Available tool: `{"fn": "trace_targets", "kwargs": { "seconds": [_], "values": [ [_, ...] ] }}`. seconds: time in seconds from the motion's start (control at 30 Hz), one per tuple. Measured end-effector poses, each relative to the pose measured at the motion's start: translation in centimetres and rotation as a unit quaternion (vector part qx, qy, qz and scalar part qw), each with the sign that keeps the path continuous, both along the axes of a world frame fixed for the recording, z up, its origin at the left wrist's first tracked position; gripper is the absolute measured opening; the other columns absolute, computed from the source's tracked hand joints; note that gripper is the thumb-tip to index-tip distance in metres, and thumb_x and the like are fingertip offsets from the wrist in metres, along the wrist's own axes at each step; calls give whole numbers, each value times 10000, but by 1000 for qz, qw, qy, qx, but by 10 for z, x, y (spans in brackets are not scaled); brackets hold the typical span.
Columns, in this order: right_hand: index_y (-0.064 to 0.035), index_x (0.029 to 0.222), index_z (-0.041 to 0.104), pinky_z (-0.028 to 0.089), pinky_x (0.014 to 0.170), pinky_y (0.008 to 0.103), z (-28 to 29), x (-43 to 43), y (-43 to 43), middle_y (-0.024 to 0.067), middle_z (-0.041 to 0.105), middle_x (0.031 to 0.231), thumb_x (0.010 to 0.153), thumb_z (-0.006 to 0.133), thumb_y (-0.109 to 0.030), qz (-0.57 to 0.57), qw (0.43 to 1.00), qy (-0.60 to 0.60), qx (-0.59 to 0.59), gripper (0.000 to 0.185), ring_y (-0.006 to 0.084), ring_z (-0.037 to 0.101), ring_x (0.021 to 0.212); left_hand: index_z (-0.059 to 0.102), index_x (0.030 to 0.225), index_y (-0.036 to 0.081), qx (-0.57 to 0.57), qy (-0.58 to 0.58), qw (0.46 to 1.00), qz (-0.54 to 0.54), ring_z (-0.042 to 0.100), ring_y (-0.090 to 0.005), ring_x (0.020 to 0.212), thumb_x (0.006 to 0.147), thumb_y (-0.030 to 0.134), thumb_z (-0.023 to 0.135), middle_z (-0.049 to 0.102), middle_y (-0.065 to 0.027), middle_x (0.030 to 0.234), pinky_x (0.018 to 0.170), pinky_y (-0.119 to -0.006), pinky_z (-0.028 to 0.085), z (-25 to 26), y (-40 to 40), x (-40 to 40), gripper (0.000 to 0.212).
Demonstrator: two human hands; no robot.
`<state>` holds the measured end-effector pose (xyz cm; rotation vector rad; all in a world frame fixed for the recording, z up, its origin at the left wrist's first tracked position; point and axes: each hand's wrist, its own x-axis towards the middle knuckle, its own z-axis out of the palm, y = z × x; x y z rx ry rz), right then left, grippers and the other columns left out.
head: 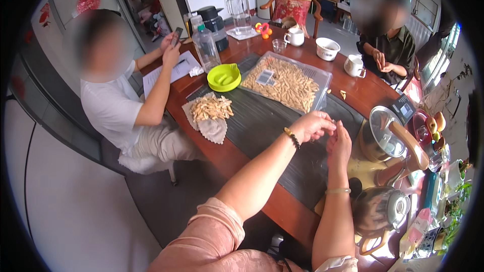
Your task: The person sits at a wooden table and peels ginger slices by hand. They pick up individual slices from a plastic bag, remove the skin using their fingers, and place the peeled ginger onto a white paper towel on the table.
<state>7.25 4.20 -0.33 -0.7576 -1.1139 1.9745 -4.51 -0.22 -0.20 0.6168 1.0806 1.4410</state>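
Note:
Above the dark table mat, my left hand [314,127] and my right hand [339,141] meet at the fingertips. They pinch a small piece, mostly hidden by the fingers; its kind is unclear. Just beyond them lies a clear plastic bag [324,79] of long, pale nuts or seeds [289,87], with a printed label on it. Left of my hands, a heap of pale husks or shells [211,107] rests on a scallop-edged cloth [214,131]. Behind that heap stands a lime-green plastic bowl [224,77].
Close on my right are a glass-lidded pot [385,132] and a shiny kettle [374,209]. Mugs [295,37], a white bowl [327,49] and a plastic bottle [206,49] stand farther back. One person [113,102] holds a phone at left; another person [389,53] sits across.

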Motion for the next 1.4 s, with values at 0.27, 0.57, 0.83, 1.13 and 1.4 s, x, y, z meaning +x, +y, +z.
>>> {"fn": "trace_targets", "kwargs": {
  "seconds": [0.27, 0.57, 0.83, 1.13, 1.4],
  "values": [
    [-98, 612, 522, 205, 388, 171, -8, -2, -1, -72, 388, 533, 857, 528, -257, -46, 993, -58, 90, 292, 13, 296, 441, 513, 694, 44, -22, 31, 999, 13, 342, -28, 406, 753, 104, 564, 521, -42, 632, 334, -165, 238, -6, -1, -2, 98],
    [-85, 609, 515, 228, 389, 183, -10, -4, -3, -62, 393, 524, 857, 528, -248, -69, 980, -121, 144, 296, 19, 308, 443, 509, 696, 28, -13, 64, 997, 50, 346, -38, 400, 750, 98, 550, 513, -51, 622, 330, -173, 240, -9, -1, -2, 98],
    [-122, 641, 469, 175, 341, 186, -16, -5, 5, -70, 324, 497, 849, 522, -297, -43, 997, -61, 24, 277, 29, 273, 380, 534, 650, 42, -44, 243, 958, 143, 389, -37, 396, 708, 71, 553, 519, -12, 555, 340, -178, 273, -9, -4, -12, 69],
    [-133, 605, 415, 140, 325, 193, -10, 2, 4, -71, 279, 481, 854, 510, -307, -37, 998, -5, -51, 318, 32, 224, 359, 558, 757, 53, 6, 120, 989, 91, 396, -25, 418, 814, 303, 584, 475, 18, 523, 350, -158, 261, 1, -2, 1, 258],
    [-129, 618, 452, 174, 341, 188, -17, -2, 6, -72, 341, 484, 865, 478, -293, -14, 999, 8, -43, 298, 28, 265, 380, 547, 842, 62, 50, 41, 997, 36, 357, -3, 448, 834, 182, 556, 469, 36, 630, 363, -128, 261, -3, 5, 15, 121]
  ]
}}
